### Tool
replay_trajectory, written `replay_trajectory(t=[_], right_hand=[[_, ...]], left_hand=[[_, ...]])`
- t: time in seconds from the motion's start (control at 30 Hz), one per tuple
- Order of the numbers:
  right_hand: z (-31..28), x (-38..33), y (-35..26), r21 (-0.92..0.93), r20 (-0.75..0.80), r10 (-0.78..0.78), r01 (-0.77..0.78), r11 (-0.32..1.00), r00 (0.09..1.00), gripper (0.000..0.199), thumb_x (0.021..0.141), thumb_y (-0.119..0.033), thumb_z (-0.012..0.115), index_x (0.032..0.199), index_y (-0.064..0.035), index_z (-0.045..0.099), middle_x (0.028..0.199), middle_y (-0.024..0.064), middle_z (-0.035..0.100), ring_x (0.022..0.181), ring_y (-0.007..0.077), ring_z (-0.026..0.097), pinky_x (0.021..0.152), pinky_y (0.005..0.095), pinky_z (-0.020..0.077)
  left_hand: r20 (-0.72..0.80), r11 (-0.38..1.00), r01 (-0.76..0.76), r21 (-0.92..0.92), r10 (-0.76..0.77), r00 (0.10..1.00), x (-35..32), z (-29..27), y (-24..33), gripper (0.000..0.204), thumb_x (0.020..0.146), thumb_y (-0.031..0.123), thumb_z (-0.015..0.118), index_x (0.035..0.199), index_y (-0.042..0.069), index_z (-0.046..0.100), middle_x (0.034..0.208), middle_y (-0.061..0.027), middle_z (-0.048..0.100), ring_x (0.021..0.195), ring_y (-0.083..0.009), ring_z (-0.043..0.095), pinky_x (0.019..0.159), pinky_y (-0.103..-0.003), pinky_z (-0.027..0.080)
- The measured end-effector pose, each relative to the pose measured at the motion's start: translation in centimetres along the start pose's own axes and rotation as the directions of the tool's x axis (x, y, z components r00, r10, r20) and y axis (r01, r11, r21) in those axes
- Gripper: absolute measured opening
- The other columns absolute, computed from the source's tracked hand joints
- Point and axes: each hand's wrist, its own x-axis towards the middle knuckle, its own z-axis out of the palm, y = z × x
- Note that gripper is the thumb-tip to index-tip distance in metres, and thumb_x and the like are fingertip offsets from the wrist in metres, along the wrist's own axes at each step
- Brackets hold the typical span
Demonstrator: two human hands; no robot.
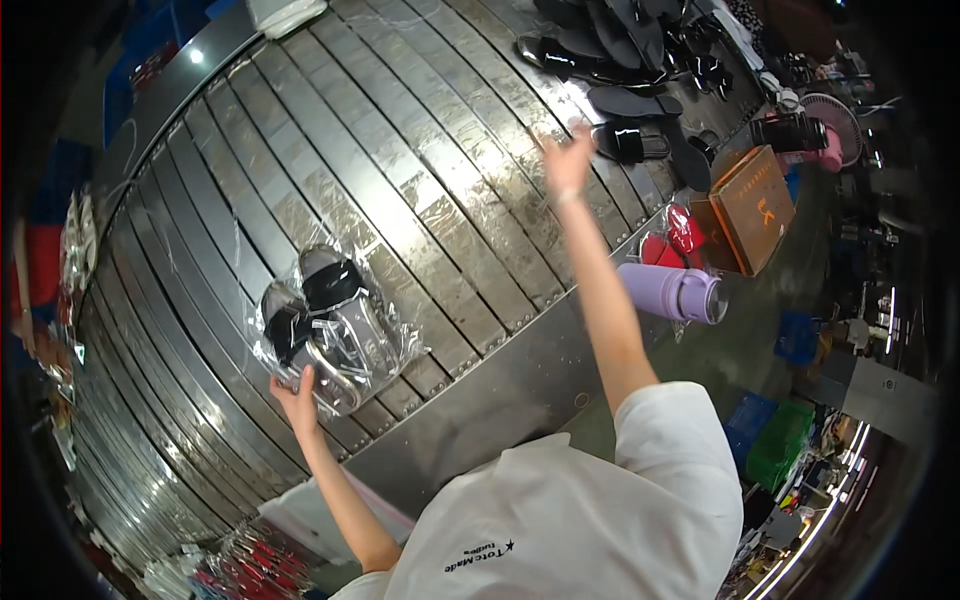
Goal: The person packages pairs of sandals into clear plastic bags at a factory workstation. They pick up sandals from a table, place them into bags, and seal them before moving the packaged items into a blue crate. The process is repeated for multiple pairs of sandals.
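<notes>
My left hand rests on the near edge of a clear plastic bag that holds a pair of black and silver sandals, lying on the slatted metal conveyor. My right hand is stretched far out over the conveyor, fingers spread and holding nothing. It is close to a black sandal at the edge of a pile of black sandals and soles at the far right of the belt.
A lilac bottle, red packets and a brown cardboard box sit on the conveyor's metal side ledge. A pink fan stands beyond. Green and blue crates are on the floor at the right.
</notes>
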Motion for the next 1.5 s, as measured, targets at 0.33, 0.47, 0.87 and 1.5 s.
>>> replay_trajectory(t=[0.33,0.47,0.87,1.5], right_hand=[[-3.6,28.1,10.2,-0.201,-0.593,0.075,-0.238,0.950,0.802,0.076,0.059,-0.045,0.070,0.116,-0.0015,0.045,0.117,0.0196,0.046,0.113,0.0354,0.040,0.097,0.0417,0.0317],[-6.4,37.9,14.4,0.006,-0.461,0.159,-0.175,0.984,0.873,0.082,0.058,-0.053,0.071,0.106,0.0102,0.053,0.105,0.0228,0.057,0.100,0.0298,0.055,0.088,0.0346,0.0406],[-4.7,41.3,14.4,0.326,0.336,0.318,-0.426,0.844,0.887,0.054,0.088,-0.040,0.039,0.128,-0.0053,0.037,0.132,0.0060,0.036,0.122,0.0245,0.030,0.102,0.0460,0.0207],[-2.1,35.2,11.5,0.212,0.272,0.276,-0.337,0.917,0.922,0.059,0.070,-0.041,0.071,0.105,0.0049,0.056,0.093,0.0094,0.062,0.077,0.0147,0.061,0.067,0.0248,0.0493]], left_hand=[[0.160,0.944,0.177,-0.277,-0.136,0.978,-0.6,-0.4,0.0,0.043,0.075,0.006,0.066,0.113,-0.001,0.047,0.103,-0.0082,0.056,0.091,-0.0174,0.054,0.082,-0.029,0.041],[-0.023,0.971,0.135,-0.198,-0.143,0.990,-0.6,-5.2,-3.7,0.052,0.072,0.018,0.069,0.115,0.000,0.046,0.102,-0.0067,0.057,0.090,-0.0181,0.055,0.080,-0.031,0.042],[-0.413,0.821,-0.315,0.476,0.525,0.744,-1.3,-8.5,4.7,0.053,0.076,0.018,0.061,0.122,-0.001,0.042,0.118,-0.0127,0.048,0.112,-0.0244,0.043,0.096,-0.038,0.032],[0.592,0.186,-0.680,0.709,0.368,0.717,-0.6,22.3,6.4,0.067,0.067,0.053,0.061,0.124,0.021,0.047,0.142,-0.0195,0.019,0.131,-0.0409,0.012,0.104,-0.055,0.006]])
